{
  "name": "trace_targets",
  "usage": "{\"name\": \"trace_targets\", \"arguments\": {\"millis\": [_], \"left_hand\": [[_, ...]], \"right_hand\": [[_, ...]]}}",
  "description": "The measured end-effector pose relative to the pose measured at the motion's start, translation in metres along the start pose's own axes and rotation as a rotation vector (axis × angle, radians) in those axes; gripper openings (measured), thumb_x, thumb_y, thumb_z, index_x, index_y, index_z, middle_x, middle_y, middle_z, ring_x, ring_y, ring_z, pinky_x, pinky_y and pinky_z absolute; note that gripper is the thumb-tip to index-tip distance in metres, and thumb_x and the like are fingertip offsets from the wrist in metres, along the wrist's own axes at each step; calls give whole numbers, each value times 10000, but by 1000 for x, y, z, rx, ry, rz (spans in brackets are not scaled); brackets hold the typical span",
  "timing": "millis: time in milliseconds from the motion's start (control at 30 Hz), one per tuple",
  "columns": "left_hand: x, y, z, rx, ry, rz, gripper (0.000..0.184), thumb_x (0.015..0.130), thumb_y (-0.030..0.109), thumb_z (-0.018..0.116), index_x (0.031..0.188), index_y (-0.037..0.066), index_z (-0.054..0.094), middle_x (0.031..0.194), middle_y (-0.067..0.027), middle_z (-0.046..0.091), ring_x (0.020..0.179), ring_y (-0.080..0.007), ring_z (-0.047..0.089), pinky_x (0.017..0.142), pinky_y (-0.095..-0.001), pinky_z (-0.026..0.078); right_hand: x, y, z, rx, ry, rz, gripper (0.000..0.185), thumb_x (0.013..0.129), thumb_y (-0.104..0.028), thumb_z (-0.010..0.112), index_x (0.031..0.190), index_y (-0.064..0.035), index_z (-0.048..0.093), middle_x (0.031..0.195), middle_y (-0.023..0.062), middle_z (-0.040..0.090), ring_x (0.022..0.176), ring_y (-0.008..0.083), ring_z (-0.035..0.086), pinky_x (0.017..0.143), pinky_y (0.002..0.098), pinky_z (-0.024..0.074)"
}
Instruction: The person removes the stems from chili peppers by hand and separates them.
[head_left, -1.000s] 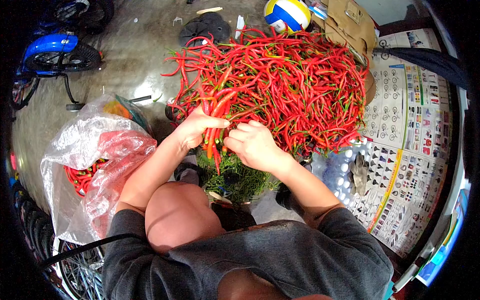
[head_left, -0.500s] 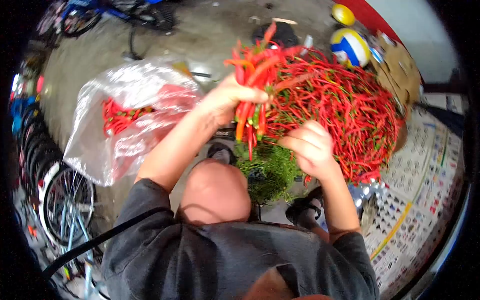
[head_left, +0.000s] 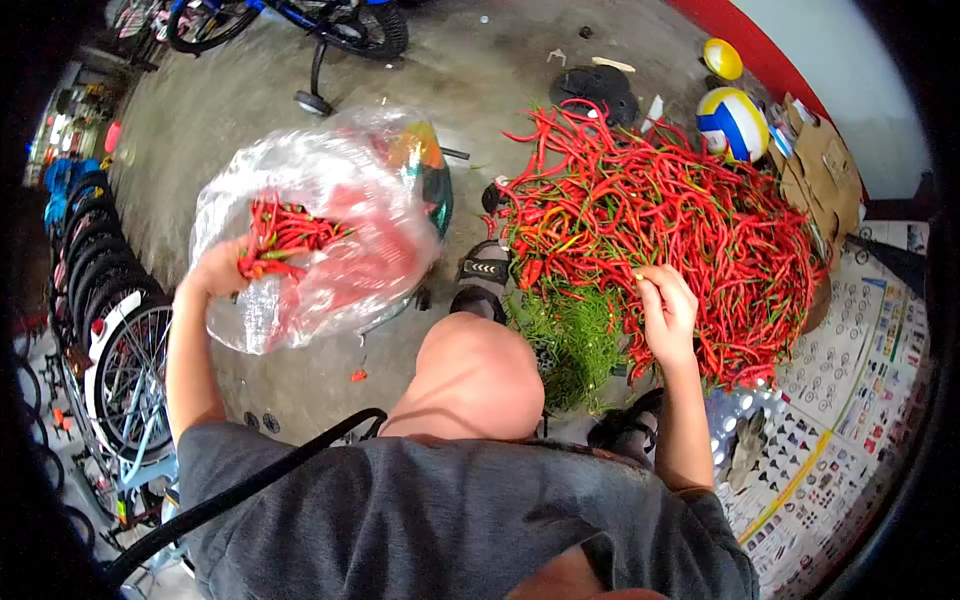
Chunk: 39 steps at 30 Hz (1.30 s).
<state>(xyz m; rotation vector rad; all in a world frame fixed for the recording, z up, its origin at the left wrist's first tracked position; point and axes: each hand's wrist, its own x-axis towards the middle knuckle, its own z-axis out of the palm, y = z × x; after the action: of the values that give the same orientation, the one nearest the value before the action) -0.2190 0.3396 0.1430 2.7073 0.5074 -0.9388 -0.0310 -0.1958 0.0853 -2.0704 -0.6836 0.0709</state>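
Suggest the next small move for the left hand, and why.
I'd probably open the left hand and draw it back from the bag: it is at the bag's mouth, against the peppers inside, while the big heap lies by the right hand.

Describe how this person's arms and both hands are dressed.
Dark grey short sleeves, the left sleeve and right sleeve, leave the forearms bare. The left grip and right grip are ungloved, five-fingered hands; no watch shows. A thick black cord crosses the left sleeve.
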Motion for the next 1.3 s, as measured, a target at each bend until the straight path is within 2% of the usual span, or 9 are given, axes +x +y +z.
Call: {"name": "trace_targets", "arguments": {"millis": [233, 367, 533, 767, 900, 967, 1067, 1200, 1300], "left_hand": [[47, 1, 51, 161, 556, -68, 687, 579, 97, 739, 1170, 48, 393, 1147, -173, 478, 1062, -367, 462, 863, -422, 406], [64, 18, 54, 77, 818, 12, 565, 710, 29, 594, 1237, 89, 398, 1151, -148, 476, 1102, -359, 440, 869, -454, 385], [100, 65, 47, 312, 744, -268, 503, 737, 38, 567, 1205, 151, 422, 1141, -53, 482, 1079, -261, 464, 822, -544, 370], [139, 115, 36, 482, 697, -93, 521, 723, 56, 562, 1218, 146, 427, 1146, -36, 491, 1078, -221, 469, 869, -489, 377], [99, 110, 15, 252, 569, -67, 661, 696, 46, 620, 1296, 137, 356, 1302, -77, 385, 1192, -271, 386, 974, -541, 279], [72, 140, -2, 403, 776, -74, 610, 715, 57, 618, 1276, 115, 385, 1283, -90, 415, 1165, -263, 417, 975, -498, 291], [60, 214, -16, -115, 1046, 353, 336, 737, 32, 598, 1071, 59, 568, 1073, -128, 564, 963, -266, 556, 846, -361, 420], [106, 338, 20, -607, 307, 937, 360, 741, 96, 665, 1079, 24, 566, 1063, -133, 553, 925, -223, 565, 779, -312, 472], [159, 399, 62, -602, 234, 1119, 378, 751, 154, 659, 1081, 6, 549, 1068, -151, 551, 909, -261, 574, 807, -345, 465]], "right_hand": [[-12, 51, 17, -115, -53, 185, 113, 818, -57, 548, 905, 2, 590, 830, 137, 575, 803, 286, 573, 718, 333, 450], [-43, 106, 25, -483, -367, 416, 234, 784, -121, 542, 986, -14, 591, 939, 185, 591, 907, 333, 565, 790, 412, 451], [-42, 148, 62, -520, -360, 512, 358, 768, -109, 567, 1113, -26, 526, 1118, 155, 536, 1011, 349, 520, 850, 403, 432], [-25, 155, 91, -735, -546, 512, 297, 778, -134, 552, 1074, -121, 579, 1094, 61, 548, 1092, 248, 472, 872, 382, 425], [-31, 166, 72, -460, 60, 200, 176, 818, -129, 536, 950, -53, 622, 950, 129, 607, 875, 290, 582, 800, 367, 451], [-19, 144, 53, -74, 246, 406, 182, 851, -106, 498, 973, -22, 604, 954, 131, 616, 845, 258, 598, 771, 338, 462], [6, 89, 39, 452, 451, 613, 194, 902, -106, 460, 1012, 7, 573, 906, 64, 624, 850, 128, 584, 739, 255, 459], [23, 61, 37, 411, 431, 406, 195, 885, -79, 499, 1041, 8, 576, 941, 55, 619, 841, 108, 566, 758, 228, 436], [36, 35, 29, 416, 406, 306, 163, 837, -55, 538, 964, 20, 608, 926, 98, 604, 872, 174, 572, 799, 275, 436]]}}
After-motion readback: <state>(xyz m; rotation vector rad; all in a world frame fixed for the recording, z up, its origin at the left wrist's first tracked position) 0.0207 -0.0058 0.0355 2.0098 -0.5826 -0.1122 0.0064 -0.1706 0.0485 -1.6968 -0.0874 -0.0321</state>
